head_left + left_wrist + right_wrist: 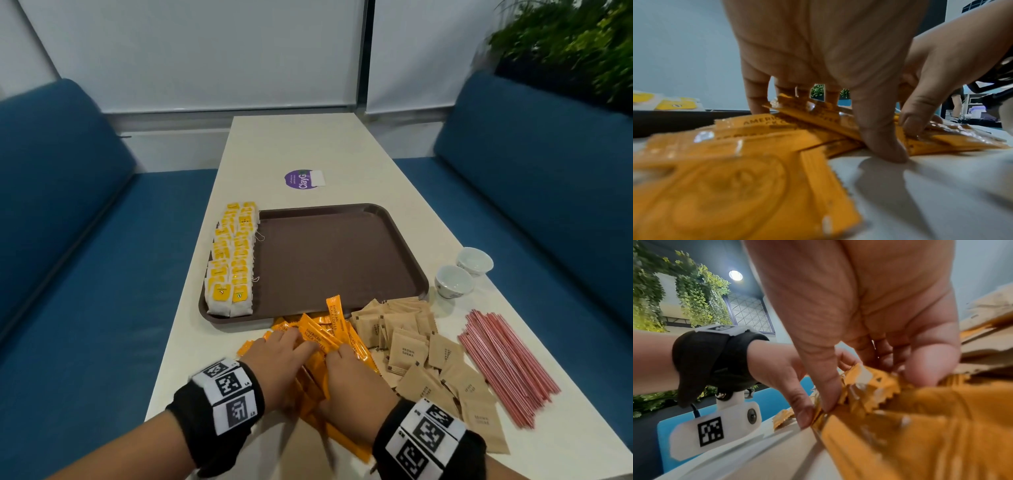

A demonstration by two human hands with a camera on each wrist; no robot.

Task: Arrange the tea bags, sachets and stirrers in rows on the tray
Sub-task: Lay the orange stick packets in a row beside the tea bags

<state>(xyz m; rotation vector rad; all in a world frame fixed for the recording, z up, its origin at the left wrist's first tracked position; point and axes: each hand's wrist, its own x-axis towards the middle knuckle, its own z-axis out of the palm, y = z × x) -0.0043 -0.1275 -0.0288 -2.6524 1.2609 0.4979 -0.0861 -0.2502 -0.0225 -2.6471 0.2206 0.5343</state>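
Coffee sachets [320, 337], orange sticks printed "American Black Coffee", are lying in a loose heap on the desk [191, 346] just in front of the tray's near edge, and both hands are working in that heap. The left hand [274, 365] is pressing down with its fingers curled over the sticks, thumb tip [888, 149] touching the desk beside them. The right hand [352, 383] is pinching several sachet ends between thumb and fingers [925, 369], right against the left hand. Beside the heap, to the right, brown sugar packets [421, 356] are lying scattered, and further right a bundle of red stirrers [507, 366] is resting on the desk. The brown tray [342, 260] is sitting just beyond, with yellow-tagged tea bags [233, 260] standing in two overlapping rows along its left side. Two small white cups [464, 272] are sitting by the tray's right corner, and a purple sticker [301, 179] is lying further up the desk.
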